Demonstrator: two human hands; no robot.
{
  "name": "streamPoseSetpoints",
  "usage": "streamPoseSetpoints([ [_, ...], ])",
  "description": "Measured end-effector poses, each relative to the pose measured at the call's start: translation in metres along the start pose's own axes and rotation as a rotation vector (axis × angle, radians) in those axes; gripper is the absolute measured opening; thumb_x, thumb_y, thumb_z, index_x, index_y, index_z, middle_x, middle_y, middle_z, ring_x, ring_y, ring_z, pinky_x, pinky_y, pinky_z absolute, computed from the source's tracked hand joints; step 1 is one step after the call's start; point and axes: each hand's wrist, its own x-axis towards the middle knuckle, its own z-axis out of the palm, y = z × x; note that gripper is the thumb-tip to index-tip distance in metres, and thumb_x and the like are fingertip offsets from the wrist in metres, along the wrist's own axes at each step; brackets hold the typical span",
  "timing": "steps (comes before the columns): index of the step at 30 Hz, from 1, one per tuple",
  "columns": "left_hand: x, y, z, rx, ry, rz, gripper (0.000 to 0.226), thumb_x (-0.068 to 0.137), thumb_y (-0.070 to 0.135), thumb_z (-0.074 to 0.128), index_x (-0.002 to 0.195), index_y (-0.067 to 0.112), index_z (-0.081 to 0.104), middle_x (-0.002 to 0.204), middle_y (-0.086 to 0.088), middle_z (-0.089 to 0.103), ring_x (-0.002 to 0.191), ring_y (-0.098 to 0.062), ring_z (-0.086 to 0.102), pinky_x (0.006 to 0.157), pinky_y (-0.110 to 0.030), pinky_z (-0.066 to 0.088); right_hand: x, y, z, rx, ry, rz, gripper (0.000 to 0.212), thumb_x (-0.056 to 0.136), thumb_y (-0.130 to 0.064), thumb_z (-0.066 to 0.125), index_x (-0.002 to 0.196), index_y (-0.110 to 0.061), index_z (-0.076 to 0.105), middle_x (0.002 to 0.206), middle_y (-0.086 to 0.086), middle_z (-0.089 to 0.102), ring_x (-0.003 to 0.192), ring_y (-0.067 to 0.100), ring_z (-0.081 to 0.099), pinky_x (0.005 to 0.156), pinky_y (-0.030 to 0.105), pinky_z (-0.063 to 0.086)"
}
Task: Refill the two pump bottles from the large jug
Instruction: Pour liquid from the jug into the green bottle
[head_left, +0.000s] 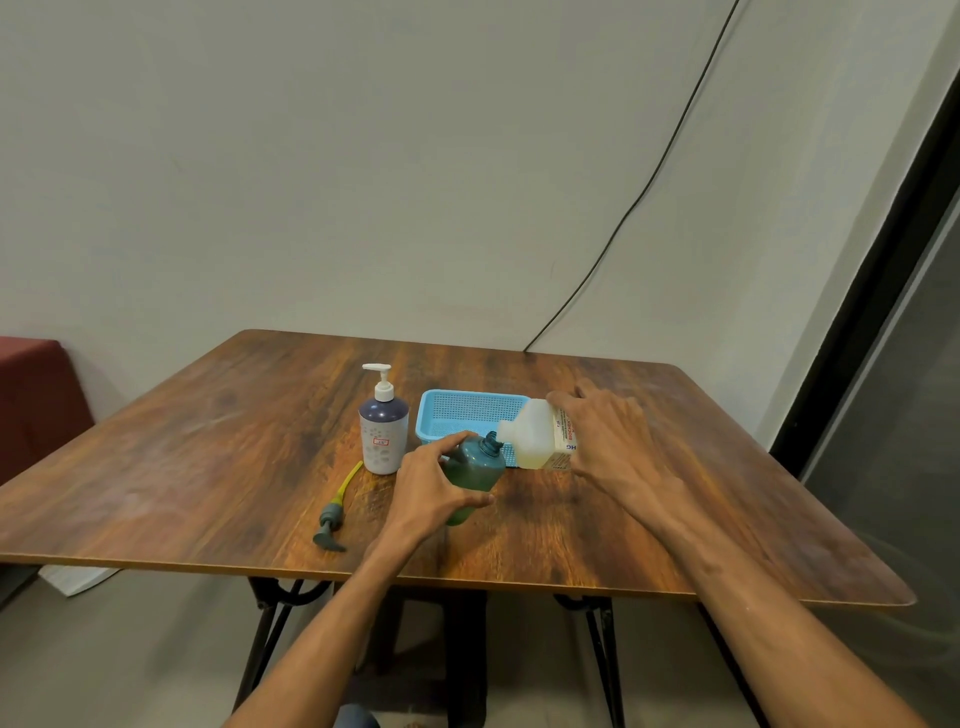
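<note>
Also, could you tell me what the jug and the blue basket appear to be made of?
The jug is likely translucent plastic; yellowish liquid shows through its wall. The blue basket is probably moulded plastic, given its uniform colour and perforated mesh.

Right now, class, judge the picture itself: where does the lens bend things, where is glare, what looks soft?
Head view: the wide lens bows the near edge of the table and the dark frame at right; faint sheen on the tabletop's left; the right hand looks soft; weak shadows.

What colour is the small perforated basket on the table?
Light blue: the perforated plastic basket shows best in the head view.
</note>
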Motion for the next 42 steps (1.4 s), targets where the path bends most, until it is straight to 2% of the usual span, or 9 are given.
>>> streamPoseSetpoints([
  [3,0.0005,0.0,-0.0002,0.007,-0.001,0.004,0.084,0.061,0.028,0.092,0.135,0.026,0.054,0.126,0.003,0.06,0.103,-0.007,0.055,0.072,-0.008,0.045,0.0013,-0.0001,0.0001,-0.011,0.013,-0.007,0.065,0.073,-0.031,0.08,0.133,-0.031,0.053,0.108,-0.001,0.052,0.1,0.024,0.058,0.076,0.036,0.035],
  [8,0.0005,-0.0004,-0.0002,0.017,-0.001,0.007,0.084,0.061,0.029,0.091,0.136,0.026,0.054,0.126,0.004,0.059,0.101,-0.005,0.053,0.069,-0.006,0.043,0.0023,-0.001,-0.0007,-0.022,0.01,-0.008,0.066,0.074,-0.033,0.08,0.134,-0.031,0.052,0.111,-0.001,0.052,0.102,0.024,0.058,0.082,0.039,0.041],
  [13,0.001,-0.0002,-0.0001,0.025,0.007,0.008,0.083,0.061,0.03,0.092,0.135,0.027,0.054,0.125,0.004,0.06,0.102,-0.005,0.053,0.071,-0.004,0.04,0.0022,0.0,0.0019,-0.008,0.014,-0.006,0.066,0.072,-0.035,0.08,0.132,-0.033,0.053,0.107,-0.002,0.052,0.099,0.022,0.058,0.077,0.038,0.042],
  [22,-0.0001,-0.0037,0.0012,0.019,-0.007,0.003,0.083,0.063,0.028,0.091,0.137,0.025,0.052,0.128,0.002,0.059,0.105,-0.007,0.052,0.071,-0.006,0.041,0.0006,-0.0003,0.0068,0.006,-0.006,0.005,0.07,0.074,-0.037,0.08,0.137,-0.032,0.05,0.111,-0.002,0.053,0.103,0.021,0.057,0.087,0.044,0.049],
  [30,0.0,-0.0025,0.0023,0.015,-0.001,0.001,0.084,0.063,0.028,0.091,0.137,0.025,0.052,0.128,0.003,0.058,0.106,-0.006,0.052,0.074,-0.006,0.041,-0.0002,0.0014,0.0044,-0.014,-0.019,0.006,0.069,0.074,-0.032,0.079,0.136,-0.032,0.05,0.111,-0.001,0.052,0.103,0.023,0.058,0.085,0.041,0.046],
  [35,-0.0001,-0.0027,0.0032,0.01,0.003,0.0,0.085,0.061,0.03,0.091,0.137,0.028,0.052,0.127,0.004,0.058,0.108,-0.009,0.052,0.087,-0.022,0.05,0.0001,0.0011,0.0039,-0.01,-0.009,0.007,0.067,0.074,-0.032,0.079,0.135,-0.031,0.051,0.111,-0.001,0.053,0.101,0.023,0.058,0.084,0.04,0.044],
  [42,0.0002,-0.0012,0.0039,-0.011,0.002,0.001,0.084,0.061,0.028,0.092,0.136,0.025,0.053,0.128,0.002,0.059,0.107,-0.009,0.054,0.085,-0.017,0.048,-0.0012,0.0015,0.0012,0.02,-0.029,0.011,0.069,0.076,-0.034,0.079,0.137,-0.03,0.049,0.116,0.0,0.053,0.105,0.022,0.057,0.085,0.038,0.041],
])
